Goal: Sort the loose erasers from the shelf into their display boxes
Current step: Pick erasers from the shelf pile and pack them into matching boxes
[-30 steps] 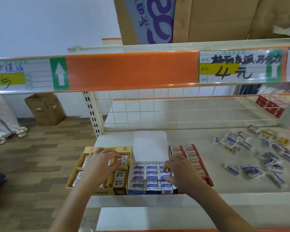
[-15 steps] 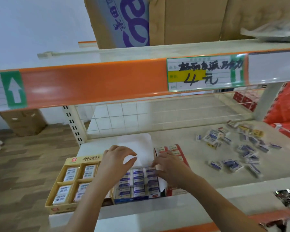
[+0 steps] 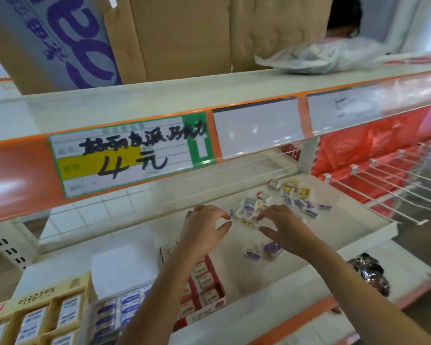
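The white shelf (image 3: 309, 245) fills the middle of the frame, under an orange-edged upper shelf carrying a handwritten price label (image 3: 125, 155). Along its front edge at lower left stand three display boxes: a yellow box (image 3: 35, 314), a blue-and-white box (image 3: 115, 314) and a red box (image 3: 204, 290), all partly filled.

The heap of loose erasers (image 3: 284, 200) lies at centre right, running diagonally from just beyond the fingers up toward the right; two stray erasers (image 3: 264, 251) sit lower, beside the right forearm. The right hand (image 3: 284, 225) is nearer, its fingertips at the heap's near end, fingers spread and curved, gripping nothing visible. The left hand (image 3: 204, 227) hovers just left of the heap, thumb and forefinger curled toward each other; whether they pinch anything cannot be told.

The erasers are small blocks in paper sleeves, mostly white and purple-blue, a few yellow or red, lying at mixed angles, blurred.
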